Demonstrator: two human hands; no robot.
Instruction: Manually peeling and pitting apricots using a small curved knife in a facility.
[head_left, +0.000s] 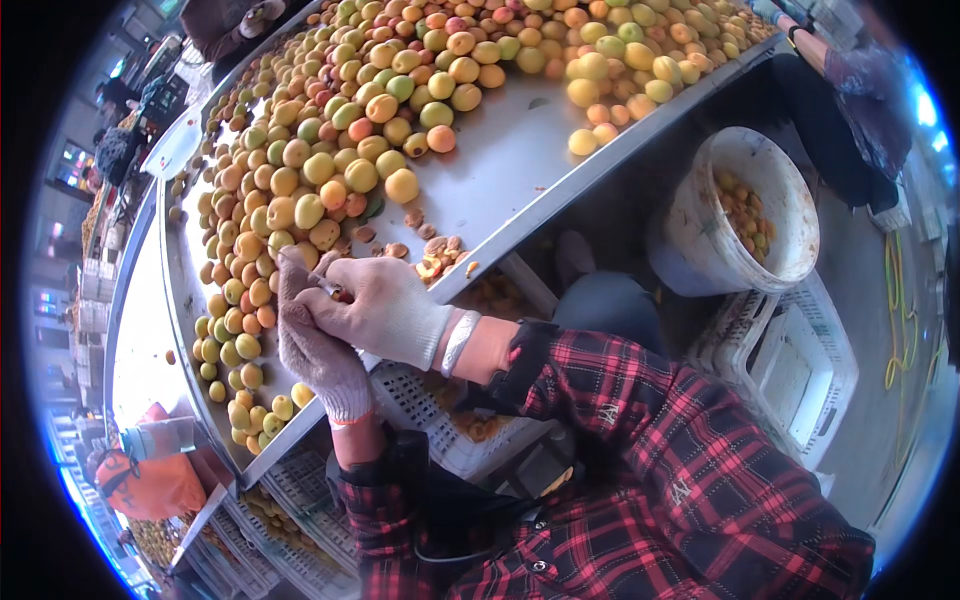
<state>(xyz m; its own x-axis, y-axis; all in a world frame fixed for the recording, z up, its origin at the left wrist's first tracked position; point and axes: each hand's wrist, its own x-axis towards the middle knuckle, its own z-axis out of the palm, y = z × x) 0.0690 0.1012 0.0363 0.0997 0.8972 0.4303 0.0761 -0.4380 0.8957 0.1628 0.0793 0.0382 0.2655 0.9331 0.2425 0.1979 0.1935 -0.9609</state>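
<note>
Both my hands wear pale knit gloves and meet over the near edge of a metal sorting table (495, 157) heaped with apricots (360, 176). My right hand (375, 300), with a white band at its wrist, is closed on a small tool (324, 283) with a shiny metal part and a dark reddish end; its exact kind is unclear. My left hand (315, 341) is curled against the right fingers, and whatever lies between them is hidden. Just beyond my right hand, apricot stones (396, 250) and split apricot pieces (429, 268) lie by the table rim.
A white bucket (686, 225) partly filled with apricot pieces stands right of the table, beside white plastic crates (840, 375). A perforated crate (409, 405) is below my forearms. An orange bag (154, 484) lies lower left. Other people are at the upper right and upper left.
</note>
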